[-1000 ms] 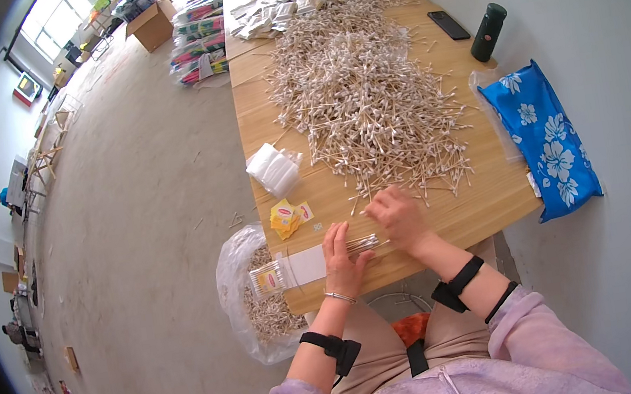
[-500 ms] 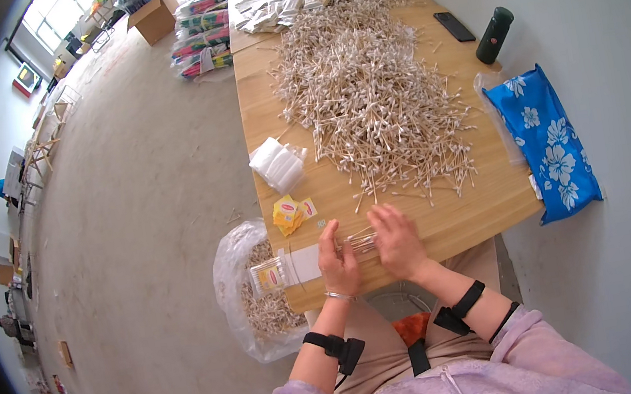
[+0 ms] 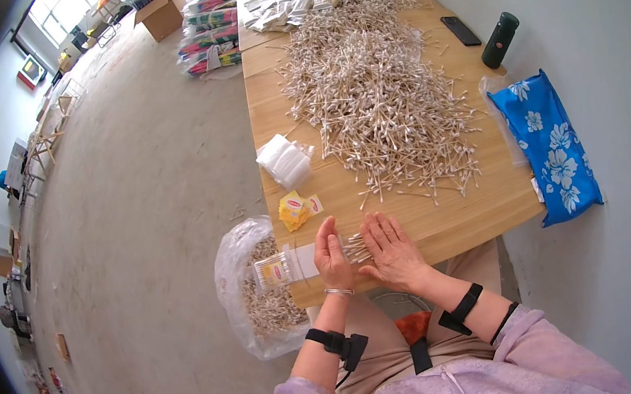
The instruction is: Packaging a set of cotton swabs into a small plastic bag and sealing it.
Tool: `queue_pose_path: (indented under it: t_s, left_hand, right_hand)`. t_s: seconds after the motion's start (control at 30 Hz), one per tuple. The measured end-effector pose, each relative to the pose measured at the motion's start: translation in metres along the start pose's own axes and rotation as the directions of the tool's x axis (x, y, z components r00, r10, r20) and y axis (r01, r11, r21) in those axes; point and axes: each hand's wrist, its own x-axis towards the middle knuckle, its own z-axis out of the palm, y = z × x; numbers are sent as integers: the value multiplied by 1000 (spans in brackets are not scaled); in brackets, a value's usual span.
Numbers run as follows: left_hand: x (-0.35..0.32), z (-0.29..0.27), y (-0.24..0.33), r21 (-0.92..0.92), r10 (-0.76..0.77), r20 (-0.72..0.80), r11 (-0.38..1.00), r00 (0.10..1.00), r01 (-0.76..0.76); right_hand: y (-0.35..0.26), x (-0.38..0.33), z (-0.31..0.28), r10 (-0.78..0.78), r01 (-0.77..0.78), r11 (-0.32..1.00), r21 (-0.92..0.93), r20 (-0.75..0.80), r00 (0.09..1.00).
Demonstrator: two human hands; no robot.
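My left hand (image 3: 332,255) and my right hand (image 3: 391,247) press flat from both sides on a small bundle of cotton swabs (image 3: 356,248) at the near edge of the wooden table (image 3: 448,219). Both hands have straight fingers. A filled clear packet of swabs (image 3: 273,269) lies just left of my left hand. A large heap of loose cotton swabs (image 3: 373,92) covers the table's middle. Small yellow labels (image 3: 294,208) and a stack of clear bags (image 3: 285,161) lie between the heap and my hands.
A clear plastic sack (image 3: 254,302) of swab packets hangs by the table's left edge. A blue flowered bag (image 3: 554,143), a dark green bottle (image 3: 500,40) and a black phone (image 3: 461,30) sit on the right. Finished packets (image 3: 296,2) and cardboard boxes (image 3: 162,13) lie at the far end.
My hands have shifted from gripping the bundle to flattening against its two ends, with my right hand's fingers now stretched out. My head view moved closer to the table edge.
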Motion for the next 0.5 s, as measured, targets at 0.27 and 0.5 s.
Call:
queue_pose_path:
  t_s: [0.27,0.5]
  left_hand:
    - [-1,2,1,-37,1,2,999,1000,-1]
    - [3,-3,-9,-56,28,5,998,1000,-28]
  right_hand:
    - [-1,-13,-1,-24,24,1000,2,25,999]
    - [16,12,0,25,-26,998,-65,-9,1000]
